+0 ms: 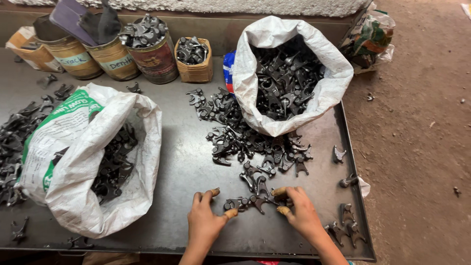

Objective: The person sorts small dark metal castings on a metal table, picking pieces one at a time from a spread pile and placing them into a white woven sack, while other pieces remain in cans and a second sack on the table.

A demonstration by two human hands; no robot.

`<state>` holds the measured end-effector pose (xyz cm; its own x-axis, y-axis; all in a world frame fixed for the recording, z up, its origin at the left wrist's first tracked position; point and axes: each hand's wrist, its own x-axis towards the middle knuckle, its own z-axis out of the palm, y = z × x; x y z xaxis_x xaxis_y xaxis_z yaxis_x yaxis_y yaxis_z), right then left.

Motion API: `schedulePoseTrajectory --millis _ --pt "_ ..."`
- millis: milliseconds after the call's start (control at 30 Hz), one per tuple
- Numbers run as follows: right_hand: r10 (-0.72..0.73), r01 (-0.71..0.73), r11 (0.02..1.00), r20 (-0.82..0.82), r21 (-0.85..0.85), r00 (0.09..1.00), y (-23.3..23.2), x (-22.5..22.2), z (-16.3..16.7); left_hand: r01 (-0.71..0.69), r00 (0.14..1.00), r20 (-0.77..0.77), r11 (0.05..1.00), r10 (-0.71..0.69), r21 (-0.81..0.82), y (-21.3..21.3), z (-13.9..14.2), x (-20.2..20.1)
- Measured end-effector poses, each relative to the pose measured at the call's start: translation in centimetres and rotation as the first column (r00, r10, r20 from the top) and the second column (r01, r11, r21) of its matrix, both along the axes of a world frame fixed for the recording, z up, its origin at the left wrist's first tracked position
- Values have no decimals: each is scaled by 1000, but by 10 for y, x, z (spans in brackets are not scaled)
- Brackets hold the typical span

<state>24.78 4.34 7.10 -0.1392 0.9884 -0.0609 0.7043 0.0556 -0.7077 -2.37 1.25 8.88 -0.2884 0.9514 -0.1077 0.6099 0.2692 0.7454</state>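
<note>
Small dark metal forks (244, 202) are being sorted on the worktop (186, 162): left hand (205, 219) and right hand (299, 211), fingers spread, press them. A gathering pinch is judged next.

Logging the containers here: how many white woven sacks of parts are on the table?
2. One sack lies at the left, mouth open toward the middle; the other sack stands at the back right, above the loose pile. Nothing suggests a third, though the frame cuts the table's left end.

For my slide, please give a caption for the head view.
Two bare hands, left hand and right hand, sort dark metal parts on a tray.
</note>
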Motion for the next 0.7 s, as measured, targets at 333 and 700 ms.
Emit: schedulePoseTrajectory --millis 333,700 --pt "-136 132 991 -244 -33 960 1 9 -43 -34 999 -20 999 35 36 28 -24 39" --pt "-668 -144 702 -715 -698 206 7 36 -45 -130 925 375 978 60 164 19 -45 42"
